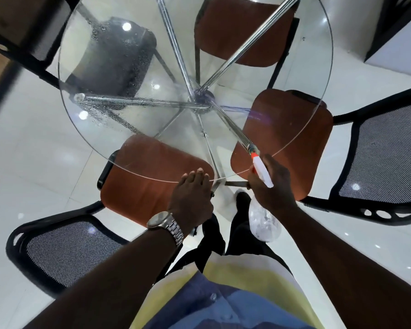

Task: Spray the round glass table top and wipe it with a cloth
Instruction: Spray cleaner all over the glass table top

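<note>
Subject: a person stood at the near edge of the round clear glass table top [188, 138], which sat on crossed chrome legs [176, 43].

Right hand: the right hand [273, 186] was clamped around the neck of a clear plastic spray bottle with a white trigger head and orange nozzle [262, 173].

Bottle axis: it ran from the body, low beside the person's legs, up and forward to the nozzle. The nozzle pointed away from the person, toward the table's hub.

Nozzle position: it was just over the near right rim of the glass.

Left hand: the left hand [192, 195] lay on the near rim with fingers straight and together, holding nothing. A steel wristwatch [166, 224] was on that wrist.

Wetted area: water droplets [109, 115] were seen on the far left part of the glass, well apart from the nozzle. The near and right parts looked dry, though glare made this uncertain.

Key relation: the unsprayed glass lay directly ahead of the nozzle, and the right hand was the nearer one to it.

Judgement: spraying was probably still in hand, and the next squeeze needed little re-aiming.

Cloth: none was in view.

Surroundings: brown-seated chairs [282, 129] were tucked under the glass.
</note>
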The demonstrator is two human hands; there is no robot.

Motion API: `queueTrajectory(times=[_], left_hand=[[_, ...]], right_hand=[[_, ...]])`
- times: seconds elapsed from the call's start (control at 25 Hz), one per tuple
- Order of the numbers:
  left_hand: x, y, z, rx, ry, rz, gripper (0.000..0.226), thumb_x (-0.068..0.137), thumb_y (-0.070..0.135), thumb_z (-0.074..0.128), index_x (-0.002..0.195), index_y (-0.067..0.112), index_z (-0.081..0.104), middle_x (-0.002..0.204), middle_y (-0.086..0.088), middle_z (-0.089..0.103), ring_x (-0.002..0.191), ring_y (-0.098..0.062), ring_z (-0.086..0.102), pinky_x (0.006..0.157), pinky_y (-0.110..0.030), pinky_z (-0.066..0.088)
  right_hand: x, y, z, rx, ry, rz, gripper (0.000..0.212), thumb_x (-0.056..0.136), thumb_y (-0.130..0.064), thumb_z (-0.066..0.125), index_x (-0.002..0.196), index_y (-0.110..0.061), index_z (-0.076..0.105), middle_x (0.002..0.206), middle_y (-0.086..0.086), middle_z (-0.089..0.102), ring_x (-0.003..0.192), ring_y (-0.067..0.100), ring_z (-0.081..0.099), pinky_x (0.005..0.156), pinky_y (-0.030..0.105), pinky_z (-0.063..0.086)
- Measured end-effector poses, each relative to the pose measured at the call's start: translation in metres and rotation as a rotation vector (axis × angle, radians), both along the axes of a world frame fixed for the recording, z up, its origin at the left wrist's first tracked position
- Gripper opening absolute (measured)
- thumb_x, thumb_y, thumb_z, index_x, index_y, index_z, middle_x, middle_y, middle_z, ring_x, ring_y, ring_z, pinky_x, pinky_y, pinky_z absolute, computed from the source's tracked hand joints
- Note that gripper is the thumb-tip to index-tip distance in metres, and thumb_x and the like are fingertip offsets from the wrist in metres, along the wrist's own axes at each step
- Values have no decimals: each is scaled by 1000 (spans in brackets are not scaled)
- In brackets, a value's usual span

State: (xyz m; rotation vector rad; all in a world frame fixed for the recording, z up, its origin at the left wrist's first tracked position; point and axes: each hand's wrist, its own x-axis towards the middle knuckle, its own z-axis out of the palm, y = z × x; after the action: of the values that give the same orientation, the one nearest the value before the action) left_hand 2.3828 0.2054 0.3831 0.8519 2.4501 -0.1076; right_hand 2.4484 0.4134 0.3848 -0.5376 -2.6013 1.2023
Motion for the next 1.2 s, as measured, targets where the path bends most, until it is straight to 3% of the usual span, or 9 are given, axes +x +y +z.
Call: queueTrajectory(times=[0.16, 0.24, 0.4, 0.48, 0.56, 0.64, 0.8, 1.08, 1.2], left_hand=[[-5, 1, 2, -31, -20, -36, 78, 95, 37, 54, 160, 6, 24, 169, -17, 22, 156, -30, 24, 128, -43, 17], [-9, 3, 5, -39, -32, -46, 77, 96, 39, 53, 160, 7, 25, 169, -15, 22, 156, -28, 24, 128, -43, 18], [-14, 7, 12, -62, -88, -30, 77, 91, 42, 57, 156, 9, 34, 166, -14, 30, 152, -27, 32, 126, -42, 23], [-20, 10, 18, -64, -100, -36, 69, 90, 44, 58, 148, 10, 46, 156, -13, 45, 143, -27, 45, 122, -42, 31], [-27, 14, 25, -40, -66, -38, 55, 91, 46, 56, 134, 12, 57, 137, -9, 61, 127, -27, 59, 115, -41, 38], [-34, 21, 29, 5, -27, -19, 55, 92, 51, 54, 131, 13, 58, 131, -7, 66, 123, -27, 62, 113, -41, 39], [-50, 41, 27, 102, -26, 28, 68, 92, 47, 60, 147, 10, 45, 153, -10, 47, 141, -29, 44, 119, -41, 31], [-79, 73, 26, 87, -74, 172, 85, 89, 48, 63, 157, 9, 30, 166, -12, 29, 153, -29, 28, 125, -41, 25], [-85, 83, 34, 97, -88, 291, 87, 90, 47, 64, 160, 10, 26, 169, -11, 25, 155, -29, 24, 127, -40, 20]], right_hand=[[13, 11, -4, -39, -119, 1, 15, 85, -3, 69, 86, -13, 58, 66, -3, 53, 61, 17, 52, 55, 13, 36], [17, 14, -3, -47, -156, 39, 13, 86, -8, 74, 97, -8, 67, 75, -2, 61, 61, 15, 54, 59, 9, 39], [20, 17, 12, -36, -263, 51, 12, 88, -5, 74, 95, -12, 68, 72, -6, 61, 64, 9, 60, 61, 24, 44], [17, 25, 23, -52, -310, -29, 15, 90, -4, 71, 102, -13, 70, 78, -5, 62, 66, 7, 58, 63, 20, 42], [6, 38, 38, -92, -371, -122, 32, 91, -16, 71, 123, -14, 71, 96, -1, 61, 83, 14, 63, 71, 16, 43], [-6, 58, 46, -128, -428, -170, 43, 92, -21, 72, 135, -14, 69, 109, 0, 61, 102, 26, 67, 80, 27, 51], [-35, 88, 54, -138, -458, -71, 47, 97, -13, 73, 143, -16, 67, 128, 6, 69, 104, 17, 62, 95, 35, 58], [-95, 117, 62, -206, -465, -1, 44, 88, -16, 74, 132, -16, 71, 122, 6, 69, 111, 32, 71, 97, 55, 61], [-135, 131, 74, -132, -483, 176, 31, 86, -21, 72, 116, -13, 75, 111, 6, 71, 101, 28, 67, 98, 43, 57]])
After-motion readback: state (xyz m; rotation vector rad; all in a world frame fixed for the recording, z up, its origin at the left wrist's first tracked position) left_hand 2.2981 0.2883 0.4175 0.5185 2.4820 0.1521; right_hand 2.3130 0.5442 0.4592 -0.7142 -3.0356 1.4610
